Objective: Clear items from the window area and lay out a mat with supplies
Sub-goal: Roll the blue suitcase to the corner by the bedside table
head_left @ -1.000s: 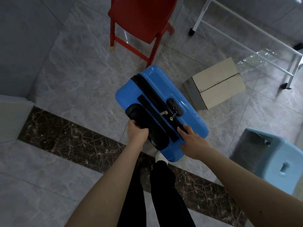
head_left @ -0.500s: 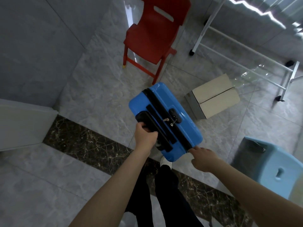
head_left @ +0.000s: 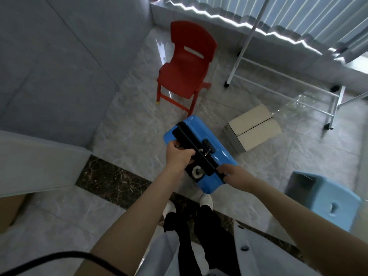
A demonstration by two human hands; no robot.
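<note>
**Blue suitcase on the move near the window**

Head view: grey marble-look floor tiles [head_left: 127,124] with a dark veined strip [head_left: 111,180] across the threshold, grey wall on the left, and vertical blinds [head_left: 298,14] glowing along the top where the window sits. A red plastic chair [head_left: 185,66] stands by the wall, a cardboard box [head_left: 253,134] lies on the floor beside it, a white metal rack [head_left: 278,76] on castors runs under the window, and a light blue stool [head_left: 326,200] waits at the right edge.

And here is the action: the blue suitcase [head_left: 201,152] is in front of the person's feet, between chair and box. The left hand [head_left: 177,156] curls round its black top handle, fingers wrapped tight. The right hand [head_left: 233,174] pinches the near end of the black zip band at the case's lower corner. Whether the case touches the floor, I cannot tell.

My read: this is the clearing step, with 1 item, the case, being hauled away from the window zone. The next move calls for a steady 2-handed carry, steering past the box and stool; no mat is in sight yet.

Against half a second ago: the view has tipped up, so blinds and the whole chair now show, the right hand has gone from touching the corner to gripping the band, and the left hand keeps its hold.
</note>
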